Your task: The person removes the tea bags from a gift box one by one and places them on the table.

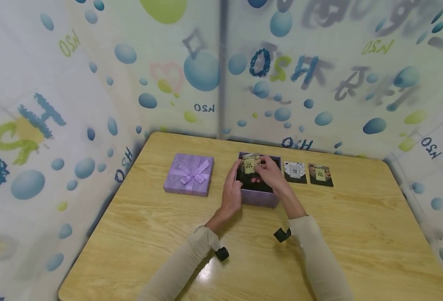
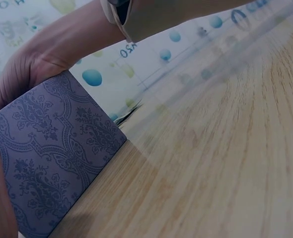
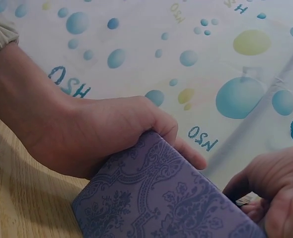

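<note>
Purple patterned box point(image 1: 259, 199): upright, lidless, dark inside. Flat, yellow-green-labelled packet point(image 1: 249, 162) held over box's opening.

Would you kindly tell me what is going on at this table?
A person's right hand pinches a small printed packet over an open purple box, and the left hand holds the box's left side. The bow-topped lid lies on the table to the left. Two more packets, one pale and one dark, lie side by side to the right.
</note>
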Tool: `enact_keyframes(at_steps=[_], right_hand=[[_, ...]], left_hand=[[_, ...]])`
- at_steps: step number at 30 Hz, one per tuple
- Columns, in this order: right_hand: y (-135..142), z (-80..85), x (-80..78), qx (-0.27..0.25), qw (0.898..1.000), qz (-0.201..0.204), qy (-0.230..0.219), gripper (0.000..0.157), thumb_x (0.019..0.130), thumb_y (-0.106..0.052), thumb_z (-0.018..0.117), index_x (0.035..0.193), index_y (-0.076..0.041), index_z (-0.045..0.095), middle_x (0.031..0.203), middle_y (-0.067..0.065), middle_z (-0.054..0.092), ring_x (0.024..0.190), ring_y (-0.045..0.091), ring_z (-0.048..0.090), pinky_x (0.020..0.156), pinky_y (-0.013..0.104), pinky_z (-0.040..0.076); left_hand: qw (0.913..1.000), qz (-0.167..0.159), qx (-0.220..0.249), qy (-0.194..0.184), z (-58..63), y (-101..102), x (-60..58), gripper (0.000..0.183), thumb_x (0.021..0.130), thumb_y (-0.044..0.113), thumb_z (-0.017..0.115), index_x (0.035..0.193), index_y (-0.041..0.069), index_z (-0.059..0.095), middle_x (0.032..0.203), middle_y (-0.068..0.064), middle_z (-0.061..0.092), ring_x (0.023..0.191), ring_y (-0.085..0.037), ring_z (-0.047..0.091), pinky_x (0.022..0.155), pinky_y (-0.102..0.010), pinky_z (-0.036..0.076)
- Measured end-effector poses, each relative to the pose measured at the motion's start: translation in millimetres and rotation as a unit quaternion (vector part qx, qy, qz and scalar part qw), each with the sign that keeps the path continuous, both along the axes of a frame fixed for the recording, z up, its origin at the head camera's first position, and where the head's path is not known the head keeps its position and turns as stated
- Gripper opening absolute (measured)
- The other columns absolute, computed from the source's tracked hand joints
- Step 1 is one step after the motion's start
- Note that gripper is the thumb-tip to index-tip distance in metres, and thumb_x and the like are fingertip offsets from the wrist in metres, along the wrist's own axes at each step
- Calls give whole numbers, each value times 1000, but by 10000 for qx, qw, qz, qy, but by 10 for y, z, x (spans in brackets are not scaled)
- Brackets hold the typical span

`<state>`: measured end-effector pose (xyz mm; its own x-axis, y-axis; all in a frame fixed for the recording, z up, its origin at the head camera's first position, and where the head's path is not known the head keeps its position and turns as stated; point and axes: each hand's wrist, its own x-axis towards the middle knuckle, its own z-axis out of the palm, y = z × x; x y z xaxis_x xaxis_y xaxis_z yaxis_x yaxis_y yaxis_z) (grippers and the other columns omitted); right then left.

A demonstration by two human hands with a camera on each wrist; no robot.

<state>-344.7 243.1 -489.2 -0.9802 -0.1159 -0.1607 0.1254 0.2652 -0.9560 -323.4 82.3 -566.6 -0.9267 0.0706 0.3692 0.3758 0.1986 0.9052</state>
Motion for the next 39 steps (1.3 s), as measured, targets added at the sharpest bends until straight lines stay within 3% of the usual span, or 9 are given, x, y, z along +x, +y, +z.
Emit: enact_keyframes(at_steps=[7, 11, 15, 18, 24, 28, 32, 39], right_hand=[[28, 27, 12, -274, 9993, -230, 86, 55, 108, -13, 51, 156, 6, 32, 106, 23, 67, 66, 12, 70, 79, 39, 59], [56, 47, 34, -399, 9984, -364, 149, 51, 108, -14, 51, 152, 7, 36, 107, 25, 67, 65, 10, 69, 72, 30, 57], [128, 77, 56, -455, 9965, -610, 338, 44, 109, -14, 51, 145, 8, 41, 99, 15, 63, 65, 10, 68, 65, 23, 53], [190, 100, 62, -485, 9952, -726, 439, 42, 108, -15, 51, 143, 7, 43, 98, 10, 61, 65, 11, 68, 65, 22, 52], [252, 157, 91, -544, 9943, -785, 475, 50, 108, -16, 53, 152, 4, 39, 101, 13, 60, 66, 13, 68, 66, 22, 53], [319, 182, 133, -385, 9941, -861, 534, 59, 108, -16, 52, 160, 1, 32, 121, 22, 63, 66, 10, 68, 65, 21, 52], [396, 227, 203, -223, 9936, -922, 609, 62, 108, -16, 52, 163, 1, 27, 138, 29, 56, 67, 8, 67, 66, 21, 52], [492, 235, 292, -309, 9913, -1130, 598, 63, 107, -15, 57, 162, -1, 30, 106, 10, 59, 69, 6, 63, 68, 26, 57]], left_hand=[[10000, 32, -10, 38, 3, 10, -8, 75, 90, 4, 34, 163, 19, 38, 167, 3, 38, 155, -16, 30, 124, -48, 27], [10000, 40, 14, 28, -18, 19, 3, 75, 90, 3, 34, 163, 17, 37, 167, 1, 37, 155, -17, 29, 123, -48, 27], [10000, 3, 63, 30, -36, 30, 13, 74, 91, 1, 33, 163, 17, 37, 168, 0, 36, 155, -17, 29, 123, -49, 27], [10000, -21, 51, 24, -36, 33, 19, 74, 92, 1, 33, 164, 18, 37, 168, 1, 35, 155, -16, 28, 123, -49, 27], [10000, -55, 77, 22, -2, 29, 22, 73, 93, 0, 33, 164, 18, 36, 168, -1, 35, 155, -15, 28, 124, -48, 26], [10000, -35, 72, 34, 9, 33, 20, 73, 92, 2, 33, 163, 17, 36, 168, -1, 35, 155, -15, 28, 124, -48, 27], [10000, -29, 57, 49, 15, 30, 17, 74, 91, 2, 33, 164, 18, 36, 169, -1, 34, 156, -16, 27, 123, -49, 27], [9999, -33, 83, 55, 2, 5, 6, 74, 92, 2, 33, 164, 18, 35, 169, -2, 33, 156, -16, 27, 124, -49, 26]])
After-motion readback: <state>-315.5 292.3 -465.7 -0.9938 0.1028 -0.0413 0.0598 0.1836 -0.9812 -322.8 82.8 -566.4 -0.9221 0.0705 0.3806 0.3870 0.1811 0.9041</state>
